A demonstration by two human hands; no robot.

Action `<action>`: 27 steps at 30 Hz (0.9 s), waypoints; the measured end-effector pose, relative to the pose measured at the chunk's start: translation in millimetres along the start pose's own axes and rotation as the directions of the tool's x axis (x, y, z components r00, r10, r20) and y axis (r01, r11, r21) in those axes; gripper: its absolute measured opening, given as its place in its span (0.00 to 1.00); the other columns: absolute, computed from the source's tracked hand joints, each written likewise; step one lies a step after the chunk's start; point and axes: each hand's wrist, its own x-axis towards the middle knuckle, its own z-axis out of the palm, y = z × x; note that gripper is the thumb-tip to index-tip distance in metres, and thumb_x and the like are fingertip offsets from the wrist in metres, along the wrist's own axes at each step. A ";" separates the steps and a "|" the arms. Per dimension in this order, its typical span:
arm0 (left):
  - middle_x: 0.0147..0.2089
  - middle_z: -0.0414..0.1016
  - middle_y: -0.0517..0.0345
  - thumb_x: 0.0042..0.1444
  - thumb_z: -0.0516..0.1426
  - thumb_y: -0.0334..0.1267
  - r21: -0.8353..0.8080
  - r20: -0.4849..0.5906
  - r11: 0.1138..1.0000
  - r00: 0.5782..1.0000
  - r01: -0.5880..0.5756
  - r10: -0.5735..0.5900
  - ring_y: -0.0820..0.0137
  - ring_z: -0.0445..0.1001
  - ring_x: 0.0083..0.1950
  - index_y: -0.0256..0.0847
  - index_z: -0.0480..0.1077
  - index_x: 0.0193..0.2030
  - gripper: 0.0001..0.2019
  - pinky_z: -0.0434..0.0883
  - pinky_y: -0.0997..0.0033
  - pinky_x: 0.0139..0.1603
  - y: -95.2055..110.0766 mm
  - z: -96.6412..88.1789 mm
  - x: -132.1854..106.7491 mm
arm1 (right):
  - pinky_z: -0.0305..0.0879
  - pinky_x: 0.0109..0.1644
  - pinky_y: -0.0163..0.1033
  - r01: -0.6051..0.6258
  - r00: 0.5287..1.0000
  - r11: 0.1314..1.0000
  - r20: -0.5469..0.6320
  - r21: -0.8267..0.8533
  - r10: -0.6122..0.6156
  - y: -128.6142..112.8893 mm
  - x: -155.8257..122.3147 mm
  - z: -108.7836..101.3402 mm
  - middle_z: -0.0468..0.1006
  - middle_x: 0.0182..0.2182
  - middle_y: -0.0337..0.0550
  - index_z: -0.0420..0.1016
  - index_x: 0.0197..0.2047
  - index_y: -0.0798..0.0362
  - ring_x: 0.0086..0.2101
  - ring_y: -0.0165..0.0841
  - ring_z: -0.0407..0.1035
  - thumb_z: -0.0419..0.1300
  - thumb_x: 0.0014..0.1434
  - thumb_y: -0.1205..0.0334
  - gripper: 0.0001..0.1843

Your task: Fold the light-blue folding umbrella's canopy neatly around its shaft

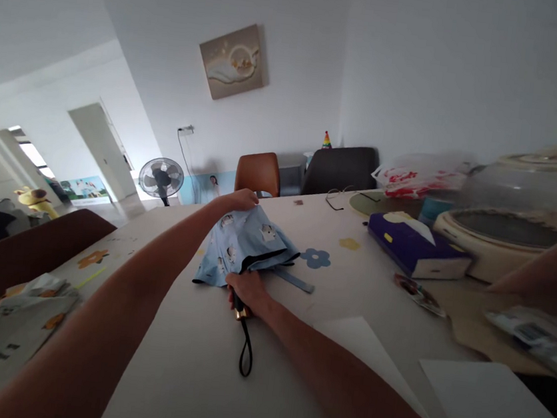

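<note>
A folded light-blue umbrella (244,245) with small printed figures lies on the white table (191,360). My left hand (240,199) is closed on the far tip of its fabric. Around its dark handle, near the gold ring, my right hand (247,291) is wrapped. A black wrist loop (246,353) trails from the handle toward me. The umbrella's blue closing strap (295,280) lies loose on the table to the right.
A purple tissue box (415,246), a packet (419,295) and a round appliance with a clear lid (513,222) stand at the right. Glasses (336,199) lie farther back. Chairs (258,172) ring the table; a fan (161,179) stands behind. White sheets (483,400) lie near right.
</note>
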 end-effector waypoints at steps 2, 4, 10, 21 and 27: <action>0.37 0.76 0.51 0.44 0.54 0.29 -0.010 0.018 1.000 1.000 0.019 -0.019 0.65 0.71 0.38 0.35 0.75 0.31 0.10 0.65 0.71 0.41 -4.2 0.8 2.6 | 0.59 0.11 0.29 0.003 1.000 1.000 0.000 0.001 -0.003 -0.9 -1.0 0.1 0.64 0.07 0.35 0.61 0.15 0.55 0.09 0.26 0.59 0.52 0.46 0.70 0.11; 0.29 0.75 0.52 0.42 0.56 0.32 -0.019 0.028 0.999 0.999 0.044 -0.043 0.66 0.70 0.33 0.34 0.74 0.25 0.06 0.65 0.70 0.37 -7.9 1.9 5.3 | 0.58 0.11 0.30 0.005 1.000 1.000 -0.006 -0.004 -0.005 -1.9 -1.8 0.2 0.64 0.07 0.35 0.61 0.14 0.55 0.08 0.27 0.59 0.52 0.46 0.70 0.11; 0.26 0.71 0.57 0.40 0.58 0.34 -0.131 -0.008 0.989 0.997 0.072 -0.073 0.70 0.66 0.31 0.36 0.73 0.23 0.04 0.62 0.73 0.34 -18.8 -0.5 5.4 | 0.59 0.11 0.30 0.002 1.000 1.000 -0.012 -0.012 -0.002 -3.5 -3.7 -0.5 0.63 0.07 0.36 0.61 0.15 0.55 0.08 0.27 0.59 0.53 0.46 0.70 0.11; 0.26 0.66 0.60 0.52 0.50 0.37 -0.405 -0.309 0.908 0.919 0.106 -0.245 0.75 0.61 0.28 0.35 0.67 0.31 0.08 0.59 0.76 0.28 -36.6 -5.6 -15.9 | 0.60 0.12 0.30 0.010 1.000 1.000 -0.001 -0.023 -0.010 -3.4 1.2 -1.5 0.64 0.06 0.36 0.62 0.15 0.54 0.09 0.28 0.60 0.53 0.46 0.69 0.11; 0.40 0.71 0.52 0.50 0.51 0.31 -0.281 -0.427 0.959 0.900 -0.036 -0.091 0.69 0.67 0.41 0.35 0.67 0.37 0.08 0.64 0.71 0.42 -25.5 -0.8 -34.5 | 0.60 0.11 0.30 0.013 1.000 1.000 0.004 -0.023 -0.013 -2.8 0.5 -0.6 0.64 0.06 0.36 0.62 0.15 0.54 0.09 0.27 0.60 0.54 0.46 0.69 0.10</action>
